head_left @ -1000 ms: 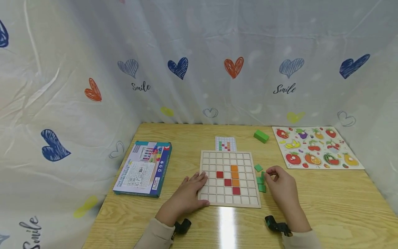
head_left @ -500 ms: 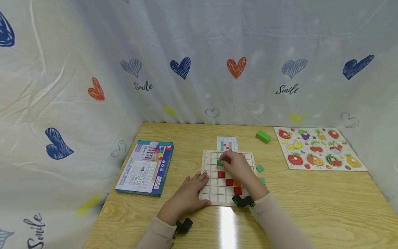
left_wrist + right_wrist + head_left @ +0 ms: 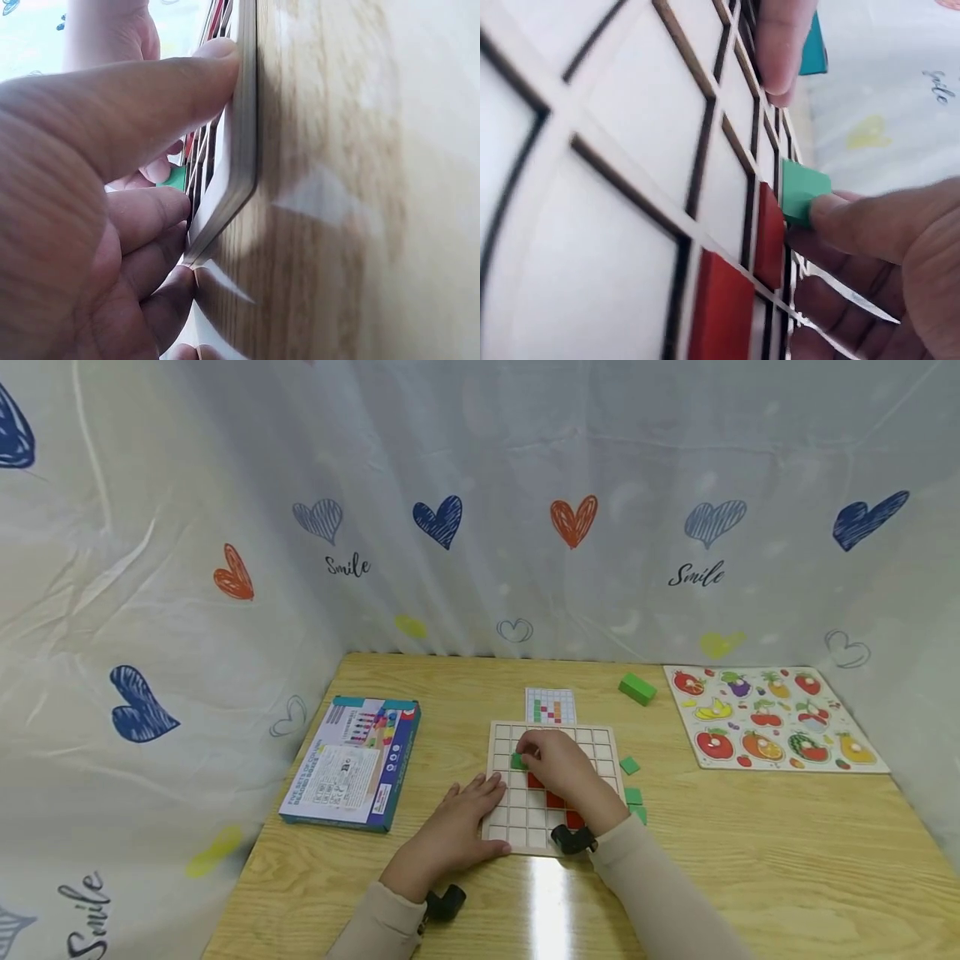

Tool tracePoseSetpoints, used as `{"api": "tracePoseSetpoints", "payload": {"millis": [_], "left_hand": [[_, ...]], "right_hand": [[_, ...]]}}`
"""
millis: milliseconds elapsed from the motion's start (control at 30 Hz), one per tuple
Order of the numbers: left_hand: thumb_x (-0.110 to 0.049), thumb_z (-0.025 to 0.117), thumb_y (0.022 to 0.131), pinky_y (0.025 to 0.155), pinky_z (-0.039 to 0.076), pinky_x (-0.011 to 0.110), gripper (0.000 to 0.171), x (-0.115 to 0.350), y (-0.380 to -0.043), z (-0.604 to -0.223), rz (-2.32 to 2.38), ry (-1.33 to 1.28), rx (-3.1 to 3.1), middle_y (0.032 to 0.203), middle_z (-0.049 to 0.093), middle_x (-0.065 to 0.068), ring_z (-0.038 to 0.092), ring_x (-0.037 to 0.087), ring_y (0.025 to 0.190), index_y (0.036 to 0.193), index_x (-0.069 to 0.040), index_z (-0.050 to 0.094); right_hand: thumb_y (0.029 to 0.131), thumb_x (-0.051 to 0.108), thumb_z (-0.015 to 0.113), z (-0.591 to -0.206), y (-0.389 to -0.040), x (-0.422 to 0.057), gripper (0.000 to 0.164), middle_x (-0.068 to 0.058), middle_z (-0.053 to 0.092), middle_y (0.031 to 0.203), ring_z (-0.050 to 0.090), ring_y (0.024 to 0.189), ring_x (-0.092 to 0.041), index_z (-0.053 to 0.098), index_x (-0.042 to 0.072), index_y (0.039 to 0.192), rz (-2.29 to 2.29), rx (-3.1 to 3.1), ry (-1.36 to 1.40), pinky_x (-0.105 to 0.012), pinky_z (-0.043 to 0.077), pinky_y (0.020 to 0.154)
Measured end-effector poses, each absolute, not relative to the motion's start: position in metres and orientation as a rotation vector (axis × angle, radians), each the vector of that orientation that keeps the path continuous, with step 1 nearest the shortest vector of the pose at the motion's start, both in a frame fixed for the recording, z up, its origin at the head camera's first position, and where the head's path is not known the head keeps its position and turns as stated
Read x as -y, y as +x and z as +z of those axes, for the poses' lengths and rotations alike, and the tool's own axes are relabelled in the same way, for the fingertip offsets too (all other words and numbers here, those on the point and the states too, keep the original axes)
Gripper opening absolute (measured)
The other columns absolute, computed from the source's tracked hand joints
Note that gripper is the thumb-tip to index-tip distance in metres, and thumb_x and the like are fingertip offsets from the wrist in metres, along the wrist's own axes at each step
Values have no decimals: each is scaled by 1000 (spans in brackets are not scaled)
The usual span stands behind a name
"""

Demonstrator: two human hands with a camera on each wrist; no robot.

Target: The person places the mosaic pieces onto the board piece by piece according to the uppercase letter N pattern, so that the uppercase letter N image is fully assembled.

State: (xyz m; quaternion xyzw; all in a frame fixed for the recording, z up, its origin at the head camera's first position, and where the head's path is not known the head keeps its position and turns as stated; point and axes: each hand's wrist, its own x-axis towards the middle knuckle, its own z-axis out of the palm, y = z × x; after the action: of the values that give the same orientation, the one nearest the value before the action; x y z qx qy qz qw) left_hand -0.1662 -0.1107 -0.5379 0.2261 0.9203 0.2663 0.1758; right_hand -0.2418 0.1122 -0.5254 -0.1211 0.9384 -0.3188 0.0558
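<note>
A wooden grid board (image 3: 537,837) lies in front of me, with red tiles (image 3: 727,307) set in its squares. My right hand (image 3: 561,766) is over the upper part of the board, thumb and fingers pinching a green square tile (image 3: 802,189). In the right wrist view this tile stands tilted at the grid, close beside a red one. The orange tiles are hidden under the right hand and wrist. My left hand (image 3: 459,828) rests on the board's left side, fingers spread, its thumb (image 3: 172,86) lying across the near corner rim.
Loose green tiles (image 3: 633,797) lie just right of the board. A small pattern card (image 3: 551,693) touches its far edge. Behind to the right are a green block (image 3: 637,688) and a fruit puzzle board (image 3: 787,757). A flat box (image 3: 348,768) lies left.
My right hand has gone from the loose green tiles leftward onto the board, carrying one tile, then slightly further left and down. My left hand has stayed on the board.
</note>
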Motion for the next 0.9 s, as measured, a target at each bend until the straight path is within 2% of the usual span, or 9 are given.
{"api": "tracePoseSetpoints", "payload": {"millis": [467, 567, 733, 900], "left_hand": [[-44, 86, 94, 138, 16, 62, 91, 110, -166, -535, 755, 669, -2613, 179, 34, 1, 24, 30, 169, 168, -12, 44], [-44, 86, 93, 138, 16, 62, 91, 110, -166, -535, 758, 665, -2610, 179, 34, 1, 24, 30, 169, 168, -12, 44], [-46, 85, 94, 139, 14, 60, 92, 109, -166, -536, 734, 652, -2611, 180, 31, -2, 22, 28, 170, 169, -14, 43], [-45, 85, 94, 139, 12, 60, 91, 109, -166, -534, 748, 629, -2600, 180, 30, -2, 21, 28, 170, 169, -14, 44]], "right_hand": [[99, 16, 81, -525, -241, -108, 5, -1, 76, 107, 69, 109, -24, 83, 15, 104, -762, -2925, -438, -46, 60, 103], [100, 16, 80, -525, -241, -110, 8, -1, 76, 107, 69, 108, -23, 83, 14, 107, -777, -2923, -445, -46, 61, 101], [104, 17, 74, -522, -239, -128, 19, -3, 77, 113, 69, 102, -22, 83, 13, 120, -908, -2911, -381, -46, 62, 95], [106, 16, 68, -508, -238, -169, 26, -11, 76, 115, 63, 90, -24, 79, 5, 127, -1027, -2959, -271, -42, 58, 82]]}}
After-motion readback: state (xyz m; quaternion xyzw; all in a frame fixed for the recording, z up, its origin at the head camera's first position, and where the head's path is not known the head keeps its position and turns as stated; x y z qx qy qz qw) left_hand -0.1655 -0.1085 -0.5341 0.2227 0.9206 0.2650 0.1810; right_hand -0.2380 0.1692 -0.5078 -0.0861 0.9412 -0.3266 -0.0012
